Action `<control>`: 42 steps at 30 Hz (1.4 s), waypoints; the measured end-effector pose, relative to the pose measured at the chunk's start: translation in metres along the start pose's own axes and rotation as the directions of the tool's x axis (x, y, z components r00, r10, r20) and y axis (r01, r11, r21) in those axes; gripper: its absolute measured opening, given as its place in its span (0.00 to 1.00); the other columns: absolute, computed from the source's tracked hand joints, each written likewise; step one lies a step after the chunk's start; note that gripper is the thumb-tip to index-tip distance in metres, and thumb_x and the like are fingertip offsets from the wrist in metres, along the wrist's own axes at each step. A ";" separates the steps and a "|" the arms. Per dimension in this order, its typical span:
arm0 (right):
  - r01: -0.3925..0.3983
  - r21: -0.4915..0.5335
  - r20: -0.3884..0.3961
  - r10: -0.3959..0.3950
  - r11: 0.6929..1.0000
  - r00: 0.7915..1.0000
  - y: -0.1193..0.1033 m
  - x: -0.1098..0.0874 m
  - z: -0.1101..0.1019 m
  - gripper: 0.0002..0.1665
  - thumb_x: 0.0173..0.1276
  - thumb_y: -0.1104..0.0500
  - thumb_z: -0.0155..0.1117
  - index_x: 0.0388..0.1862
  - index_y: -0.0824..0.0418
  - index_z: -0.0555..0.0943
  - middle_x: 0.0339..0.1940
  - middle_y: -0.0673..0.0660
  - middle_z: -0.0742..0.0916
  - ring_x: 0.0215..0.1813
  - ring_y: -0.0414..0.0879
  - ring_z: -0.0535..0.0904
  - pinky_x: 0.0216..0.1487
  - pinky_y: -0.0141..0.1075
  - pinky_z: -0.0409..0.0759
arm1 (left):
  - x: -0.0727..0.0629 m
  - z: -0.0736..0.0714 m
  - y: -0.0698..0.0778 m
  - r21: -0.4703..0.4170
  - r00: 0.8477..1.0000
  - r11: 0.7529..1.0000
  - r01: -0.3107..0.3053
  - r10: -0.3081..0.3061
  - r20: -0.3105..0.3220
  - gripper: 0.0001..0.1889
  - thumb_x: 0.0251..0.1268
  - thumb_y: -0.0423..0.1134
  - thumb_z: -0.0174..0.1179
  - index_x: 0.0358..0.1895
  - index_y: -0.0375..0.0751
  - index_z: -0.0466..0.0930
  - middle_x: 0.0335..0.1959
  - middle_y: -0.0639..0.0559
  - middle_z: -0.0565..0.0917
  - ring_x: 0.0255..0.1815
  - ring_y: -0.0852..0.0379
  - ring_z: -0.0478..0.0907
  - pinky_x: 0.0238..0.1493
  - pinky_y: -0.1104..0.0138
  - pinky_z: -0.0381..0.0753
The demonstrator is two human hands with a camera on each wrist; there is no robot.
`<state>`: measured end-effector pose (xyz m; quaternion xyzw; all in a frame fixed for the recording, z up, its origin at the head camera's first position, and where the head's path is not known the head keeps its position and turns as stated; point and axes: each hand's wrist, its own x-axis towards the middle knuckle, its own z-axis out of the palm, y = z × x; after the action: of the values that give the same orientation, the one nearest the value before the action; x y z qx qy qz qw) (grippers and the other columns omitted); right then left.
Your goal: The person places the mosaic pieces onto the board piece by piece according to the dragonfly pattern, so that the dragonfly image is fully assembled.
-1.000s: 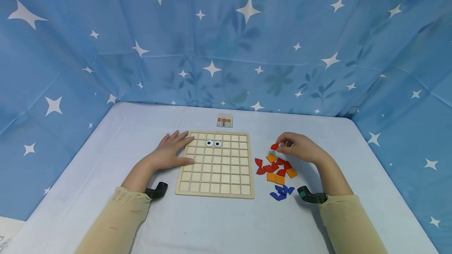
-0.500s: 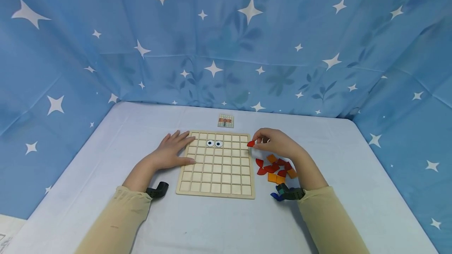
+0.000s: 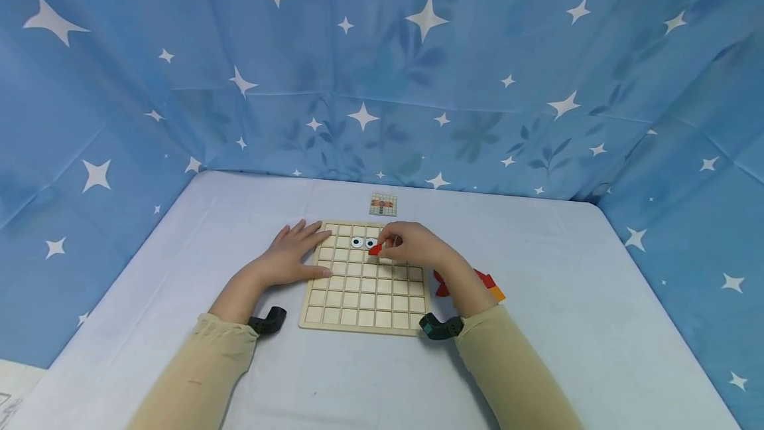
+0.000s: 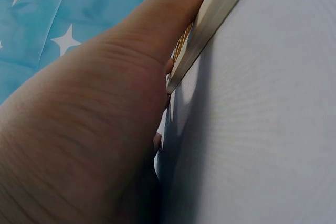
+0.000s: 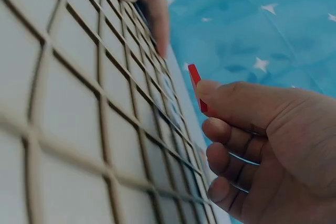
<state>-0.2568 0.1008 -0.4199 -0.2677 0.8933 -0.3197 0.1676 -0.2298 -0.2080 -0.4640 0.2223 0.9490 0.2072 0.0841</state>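
Observation:
A wooden grid board lies on the table, with two white eye pieces side by side in its upper part. My left hand rests along the board's left edge, fingers spread and straight, thumb on the grid. In the left wrist view the thumb lies against the board's wooden rim. Between thumb and fingertips, my right hand pinches a red quarter-circle piece just below the right eye piece. The right wrist view shows this red piece edge-on, held above the grid.
Red pieces and an orange square lie right of the board, partly hidden by the right forearm. A small pattern card sits behind the board. A blue starry curtain borders the table's back and sides.
My right hand has carried the red quarter-circle piece leftward from beside the pile to over the board, near the eye pieces. The left hand has stayed put.

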 end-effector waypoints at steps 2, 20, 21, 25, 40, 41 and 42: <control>0.009 0.002 0.001 -0.009 1.000 1.000 -0.004 0.005 0.007 0.10 0.69 0.52 0.67 0.47 0.51 0.81 0.36 0.48 0.82 0.35 0.43 0.76 0.39 0.37 0.77 | 0.001 0.000 0.001 0.005 1.000 1.000 0.002 -0.002 0.002 0.49 0.57 0.71 0.60 0.79 0.55 0.55 0.82 0.46 0.51 0.82 0.37 0.39 0.78 0.40 0.35; -0.054 -0.123 -0.047 0.049 0.991 0.998 -0.018 0.022 0.036 0.11 0.67 0.49 0.69 0.46 0.48 0.81 0.29 0.48 0.80 0.28 0.43 0.72 0.32 0.34 0.71 | 0.001 -0.002 0.004 0.005 1.000 1.000 0.006 -0.006 0.006 0.47 0.58 0.69 0.61 0.78 0.54 0.57 0.81 0.45 0.52 0.82 0.36 0.40 0.78 0.40 0.36; -0.055 -0.130 -0.048 0.050 0.990 0.998 -0.018 0.022 0.036 0.11 0.67 0.49 0.69 0.46 0.48 0.81 0.29 0.48 0.80 0.28 0.43 0.72 0.32 0.34 0.71 | 0.001 -0.002 0.004 0.003 1.000 1.000 0.006 -0.006 0.005 0.48 0.58 0.69 0.61 0.78 0.53 0.57 0.81 0.45 0.52 0.82 0.36 0.40 0.78 0.40 0.36; -0.064 -0.130 -0.050 0.058 0.989 0.997 -0.020 0.021 0.037 0.13 0.67 0.49 0.69 0.47 0.48 0.81 0.29 0.48 0.80 0.29 0.43 0.72 0.31 0.35 0.71 | 0.001 -0.002 0.003 0.001 1.000 1.000 0.004 -0.004 0.003 0.48 0.58 0.69 0.62 0.78 0.54 0.57 0.81 0.45 0.52 0.82 0.36 0.40 0.78 0.39 0.36; -0.086 -0.153 -0.044 0.081 0.985 0.996 -0.026 0.021 0.039 0.11 0.69 0.50 0.67 0.48 0.47 0.80 0.31 0.46 0.82 0.30 0.43 0.75 0.33 0.36 0.74 | 0.001 -0.001 -0.001 0.008 1.000 1.000 -0.003 0.003 0.002 0.49 0.57 0.71 0.60 0.79 0.55 0.55 0.81 0.45 0.51 0.82 0.36 0.40 0.78 0.39 0.36; -0.088 -0.154 -0.043 0.083 0.984 0.996 -0.026 0.021 0.039 0.12 0.69 0.50 0.67 0.49 0.47 0.80 0.31 0.46 0.82 0.31 0.43 0.76 0.33 0.36 0.74 | 0.001 -0.001 -0.001 0.008 1.000 1.000 -0.003 0.003 0.002 0.49 0.57 0.71 0.60 0.79 0.55 0.55 0.81 0.46 0.51 0.82 0.36 0.40 0.78 0.39 0.36; -0.090 -0.157 -0.044 0.084 0.983 0.996 -0.026 0.022 0.039 0.12 0.69 0.50 0.67 0.49 0.47 0.80 0.31 0.46 0.82 0.31 0.43 0.76 0.33 0.36 0.74 | 0.001 0.000 -0.001 0.008 1.000 1.000 -0.003 0.003 0.002 0.48 0.57 0.71 0.60 0.79 0.55 0.55 0.81 0.46 0.51 0.82 0.36 0.40 0.78 0.39 0.36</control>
<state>-0.2460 0.0520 -0.4346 -0.2351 0.9298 -0.2447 0.1428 -0.2310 -0.2086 -0.4644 0.2241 0.9494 0.2035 0.0839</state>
